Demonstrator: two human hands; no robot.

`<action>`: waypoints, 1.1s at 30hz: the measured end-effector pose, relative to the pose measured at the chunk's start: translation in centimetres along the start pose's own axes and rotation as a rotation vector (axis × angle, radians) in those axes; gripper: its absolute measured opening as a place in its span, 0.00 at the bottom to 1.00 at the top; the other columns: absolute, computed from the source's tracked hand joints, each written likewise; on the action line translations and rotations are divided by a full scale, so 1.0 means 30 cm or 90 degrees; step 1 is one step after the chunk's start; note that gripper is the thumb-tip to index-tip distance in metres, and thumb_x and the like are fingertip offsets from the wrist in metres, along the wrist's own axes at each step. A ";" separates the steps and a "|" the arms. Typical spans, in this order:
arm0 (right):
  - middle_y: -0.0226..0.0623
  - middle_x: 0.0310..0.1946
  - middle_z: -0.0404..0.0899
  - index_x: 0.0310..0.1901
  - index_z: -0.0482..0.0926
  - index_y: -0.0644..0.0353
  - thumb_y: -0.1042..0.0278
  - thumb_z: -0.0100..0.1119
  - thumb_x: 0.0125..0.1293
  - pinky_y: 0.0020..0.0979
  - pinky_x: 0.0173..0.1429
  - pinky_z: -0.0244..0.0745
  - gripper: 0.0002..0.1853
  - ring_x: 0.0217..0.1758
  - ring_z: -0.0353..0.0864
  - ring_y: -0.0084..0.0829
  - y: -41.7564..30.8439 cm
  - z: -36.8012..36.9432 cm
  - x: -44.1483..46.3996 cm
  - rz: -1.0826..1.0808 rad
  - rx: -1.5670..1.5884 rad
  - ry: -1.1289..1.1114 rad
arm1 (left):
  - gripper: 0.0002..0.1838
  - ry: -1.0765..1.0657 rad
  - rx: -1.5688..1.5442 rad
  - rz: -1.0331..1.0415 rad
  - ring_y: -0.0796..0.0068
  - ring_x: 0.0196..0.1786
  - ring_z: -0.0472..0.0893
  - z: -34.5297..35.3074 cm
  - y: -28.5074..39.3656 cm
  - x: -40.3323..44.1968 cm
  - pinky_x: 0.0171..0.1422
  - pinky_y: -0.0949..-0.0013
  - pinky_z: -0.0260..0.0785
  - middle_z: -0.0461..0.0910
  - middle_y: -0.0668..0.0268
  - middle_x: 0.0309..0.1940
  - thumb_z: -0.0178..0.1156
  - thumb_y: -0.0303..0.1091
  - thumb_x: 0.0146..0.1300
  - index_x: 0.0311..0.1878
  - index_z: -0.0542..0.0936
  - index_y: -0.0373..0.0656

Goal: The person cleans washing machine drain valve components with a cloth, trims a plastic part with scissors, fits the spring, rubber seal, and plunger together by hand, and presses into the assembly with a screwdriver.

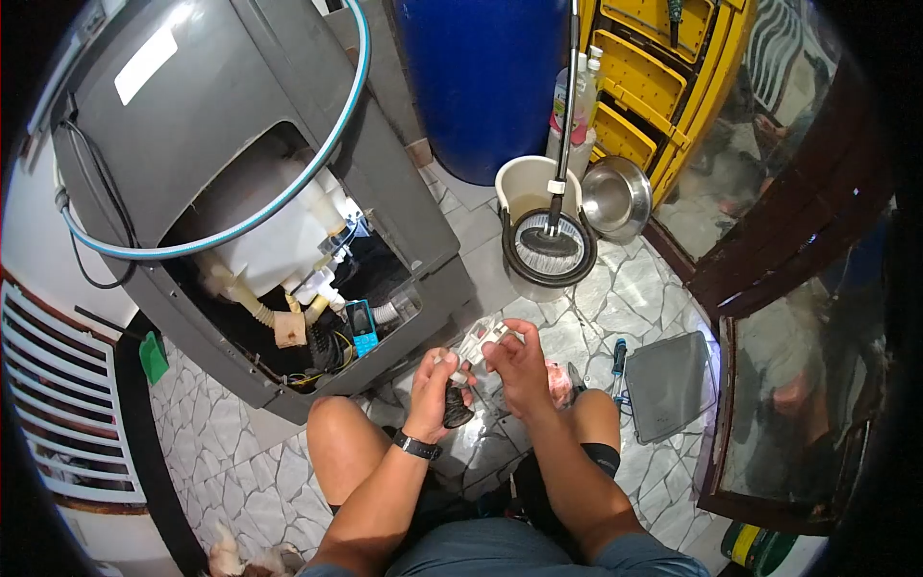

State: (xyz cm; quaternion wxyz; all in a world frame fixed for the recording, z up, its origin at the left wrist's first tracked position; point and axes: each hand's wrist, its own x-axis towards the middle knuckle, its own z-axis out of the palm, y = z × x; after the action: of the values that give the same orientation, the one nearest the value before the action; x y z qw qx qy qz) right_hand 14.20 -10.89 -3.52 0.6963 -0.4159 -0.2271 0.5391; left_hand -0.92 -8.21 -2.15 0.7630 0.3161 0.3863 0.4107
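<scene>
Both my hands are held together over the floor in front of my knees. My left hand [433,391] has its fingers closed around a white plastic fitting. A dark, ribbed, rubber-looking piece [457,408] hangs just below those fingers; whether it is joined to the fitting I cannot tell. The fingers of my right hand [519,370] pinch the other end of the white plastic fitting [481,338], which has openings in its frame. Just ahead lies a grey washing machine [413,221] with its panel opening exposed, showing hoses and wires inside.
A blue keypad device [362,329] rests at the opening's edge. A hose [260,226] loops over the machine. Ahead stand a blue barrel [481,87], a mop bucket [514,183], a metal bowl [615,197] and a yellow ladder [639,82]. At right lie a screwdriver [619,356] and a grey panel [670,387].
</scene>
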 end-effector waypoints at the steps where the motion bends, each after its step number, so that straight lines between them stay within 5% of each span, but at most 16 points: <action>1: 0.39 0.50 0.83 0.65 0.62 0.60 0.71 0.70 0.70 0.25 0.48 0.73 0.29 0.45 0.78 0.21 0.005 -0.006 0.003 -0.006 0.000 -0.008 | 0.12 -0.003 -0.005 -0.001 0.70 0.39 0.83 -0.003 -0.002 0.001 0.27 0.72 0.75 0.77 0.63 0.41 0.58 0.44 0.76 0.47 0.72 0.47; 17: 0.41 0.59 0.80 0.66 0.60 0.56 0.74 0.67 0.71 0.26 0.51 0.72 0.29 0.50 0.75 0.23 0.053 -0.066 0.006 0.004 0.090 -0.057 | 0.09 -0.019 0.087 0.043 0.75 0.37 0.83 -0.006 -0.003 0.013 0.28 0.74 0.75 0.79 0.64 0.36 0.61 0.37 0.74 0.43 0.71 0.47; 26: 0.41 0.60 0.80 0.66 0.60 0.56 0.74 0.69 0.71 0.31 0.58 0.75 0.30 0.56 0.77 0.27 0.041 -0.054 0.005 -0.016 0.066 -0.076 | 0.08 -0.047 -0.055 -0.023 0.71 0.38 0.82 -0.009 0.001 0.023 0.28 0.75 0.73 0.76 0.65 0.37 0.60 0.38 0.74 0.43 0.72 0.47; 33: 0.44 0.54 0.80 0.64 0.61 0.61 0.81 0.67 0.69 0.29 0.48 0.83 0.28 0.47 0.83 0.29 -0.012 0.012 -0.011 -0.071 0.033 -0.095 | 0.09 -0.104 -0.157 -0.102 0.68 0.37 0.80 -0.059 -0.018 0.060 0.29 0.73 0.71 0.77 0.63 0.41 0.60 0.38 0.72 0.48 0.73 0.48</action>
State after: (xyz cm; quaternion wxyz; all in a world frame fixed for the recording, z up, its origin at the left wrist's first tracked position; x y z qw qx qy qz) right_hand 14.03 -11.10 -2.98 0.7168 -0.3428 -0.2871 0.5351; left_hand -1.56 -6.62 -4.06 0.8552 0.2204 0.2934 0.3660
